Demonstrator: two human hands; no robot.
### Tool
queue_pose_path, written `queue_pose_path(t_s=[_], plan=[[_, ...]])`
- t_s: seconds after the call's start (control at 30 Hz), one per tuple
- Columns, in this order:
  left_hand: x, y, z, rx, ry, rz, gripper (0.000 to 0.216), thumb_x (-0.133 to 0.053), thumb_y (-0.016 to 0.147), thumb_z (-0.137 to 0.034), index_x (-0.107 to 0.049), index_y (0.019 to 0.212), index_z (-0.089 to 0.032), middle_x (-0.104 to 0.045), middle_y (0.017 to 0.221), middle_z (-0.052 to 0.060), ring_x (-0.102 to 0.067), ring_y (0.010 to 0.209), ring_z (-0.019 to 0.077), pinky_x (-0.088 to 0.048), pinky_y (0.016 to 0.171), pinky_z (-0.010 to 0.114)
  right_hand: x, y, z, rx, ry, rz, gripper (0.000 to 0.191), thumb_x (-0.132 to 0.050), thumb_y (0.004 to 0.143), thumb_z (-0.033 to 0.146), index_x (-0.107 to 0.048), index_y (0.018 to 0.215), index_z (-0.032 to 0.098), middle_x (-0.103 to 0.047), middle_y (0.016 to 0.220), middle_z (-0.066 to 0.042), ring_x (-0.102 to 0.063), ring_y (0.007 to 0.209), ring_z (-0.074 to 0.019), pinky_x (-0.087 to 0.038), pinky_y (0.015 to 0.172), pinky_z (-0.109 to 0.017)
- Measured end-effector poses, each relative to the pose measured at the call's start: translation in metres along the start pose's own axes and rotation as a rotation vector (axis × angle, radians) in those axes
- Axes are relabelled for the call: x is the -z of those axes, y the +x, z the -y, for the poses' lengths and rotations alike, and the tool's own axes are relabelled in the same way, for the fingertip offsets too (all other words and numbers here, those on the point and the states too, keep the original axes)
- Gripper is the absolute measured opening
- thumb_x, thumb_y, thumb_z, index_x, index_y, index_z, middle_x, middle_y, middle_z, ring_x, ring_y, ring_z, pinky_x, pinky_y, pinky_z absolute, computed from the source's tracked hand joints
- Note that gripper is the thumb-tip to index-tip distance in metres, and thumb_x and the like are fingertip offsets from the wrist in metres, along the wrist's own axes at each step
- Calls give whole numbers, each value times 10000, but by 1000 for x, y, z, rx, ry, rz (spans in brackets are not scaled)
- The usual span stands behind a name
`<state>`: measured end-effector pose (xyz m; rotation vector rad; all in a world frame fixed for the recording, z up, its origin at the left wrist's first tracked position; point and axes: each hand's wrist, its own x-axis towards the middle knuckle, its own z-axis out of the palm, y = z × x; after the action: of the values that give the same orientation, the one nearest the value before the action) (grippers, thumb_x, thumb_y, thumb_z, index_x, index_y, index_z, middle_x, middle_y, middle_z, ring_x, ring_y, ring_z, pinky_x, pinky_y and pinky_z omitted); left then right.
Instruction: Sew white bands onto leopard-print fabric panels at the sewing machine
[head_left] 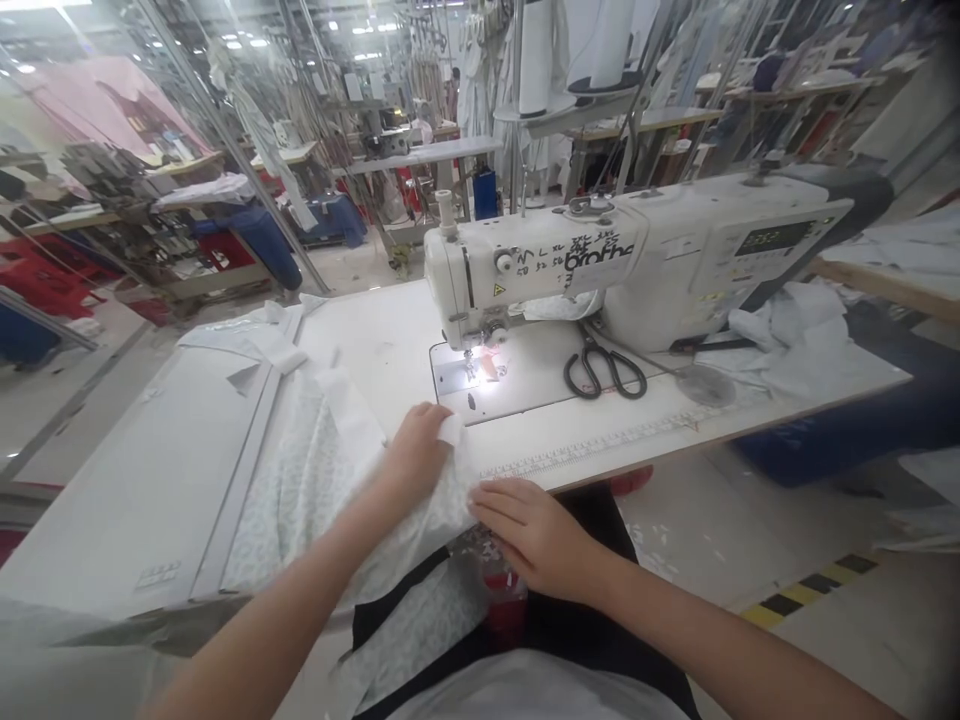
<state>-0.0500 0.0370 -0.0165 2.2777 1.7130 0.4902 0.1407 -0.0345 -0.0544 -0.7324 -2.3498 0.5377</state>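
A pale patterned fabric (300, 490) spreads over the front of the sewing table and hangs down over my lap. My left hand (418, 452) is closed on its upper edge, with a small white flap of cloth (451, 429) sticking out by the fingers. My right hand (536, 532) holds the fabric's right edge at the table's front, the fingers on top and the thumb partly hidden. Just beyond my hands stands a white sewing machine (540, 262), its lamp shining on the needle area (471, 368). No cloth from my hands reaches under the presser foot.
Black scissors (606, 368) lie on the machine bed, right of the needle. A printed ruler (592, 445) runs along the table's front edge. Crumpled white cloth (795, 325) lies at the right end. Thread cones (534, 60) stand behind the machine; other sewing stations fill the background.
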Motion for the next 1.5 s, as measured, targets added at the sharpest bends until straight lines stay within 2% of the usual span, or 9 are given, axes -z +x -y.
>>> queue_pose_path(t_s=[0.2, 0.33, 0.6, 0.73, 0.9, 1.03, 1.3, 1.4, 1.5], plan=[[8, -30, -39, 146, -594, -113, 184, -501, 720, -162, -586, 880, -191, -624, 784, -10, -553, 693, 144, -419, 610, 223, 34, 13, 11, -428, 357, -318, 265, -518, 847, 236, -502, 1110, 210, -622, 964, -42, -586, 877, -161, -488, 744, -274], [20, -52, -62, 89, -657, -81, 84, -564, 726, -202, -575, 807, -183, -602, 695, -15, -520, 613, 116, -403, 560, 204, 53, 30, 17, -516, 654, -231, 124, -548, 838, 308, -541, 841, 184, -536, 730, 15, -517, 669, -115, -434, 599, -219], [26, -92, -68, -95, -1385, 483, 127, -611, 772, -249, -559, 842, -157, -540, 731, 21, -497, 595, 84, -391, 534, 185, 38, 6, 34, -460, 1366, 35, 338, -793, 602, 301, -487, 601, 156, -494, 622, 30, -444, 578, -94, -367, 527, -214], [20, -105, -74, -139, -1224, 493, 41, -576, 777, -172, -595, 801, -145, -580, 735, 36, -527, 643, 108, -418, 590, 208, 15, -13, 30, -595, 1273, 38, 353, -819, 573, 306, -501, 615, 157, -479, 597, 41, -419, 551, -84, -336, 503, -197], [12, -97, -67, 11, -916, 50, 131, -548, 695, -79, -586, 791, -160, -602, 731, 4, -529, 661, 109, -414, 600, 198, -1, -17, 45, -573, 1273, -90, 366, -579, 794, 526, -596, 828, 163, -534, 751, -15, -480, 701, -137, -406, 671, -267], [4, -89, -55, 161, -827, -86, 163, -571, 658, -87, -627, 787, -169, -630, 735, -10, -550, 674, 111, -421, 620, 196, -6, -11, 63, -620, 1119, -165, 326, -535, 835, 488, -556, 768, 170, -485, 710, 9, -441, 683, -134, -383, 662, -259], [2, -115, -51, 332, -1436, 198, 129, -713, 636, -220, -640, 725, -162, -583, 652, -21, -506, 574, 80, -387, 535, 178, 9, -5, 57, -486, 391, -445, 370, -375, 916, 332, -325, 575, 198, -310, 541, 45, -312, 498, -102, -252, 468, -230], [-2, -134, -62, 325, -1711, 493, 244, -756, 607, -315, -612, 620, -118, -509, 562, -12, -439, 477, 67, -317, 447, 182, -15, -12, 49, -336, 181, -374, 350, -395, 879, 285, -319, 549, 198, -336, 525, 41, -330, 479, -103, -238, 466, -242], [-9, -145, -60, 436, -1785, 564, 329, -767, 611, -360, -574, 566, -97, -461, 512, -13, -419, 456, 58, -302, 443, 178, -35, -23, 45, -312, 181, -281, 327, -410, 870, 259, -363, 553, 191, -384, 526, 38, -366, 473, -100, -266, 460, -233]])
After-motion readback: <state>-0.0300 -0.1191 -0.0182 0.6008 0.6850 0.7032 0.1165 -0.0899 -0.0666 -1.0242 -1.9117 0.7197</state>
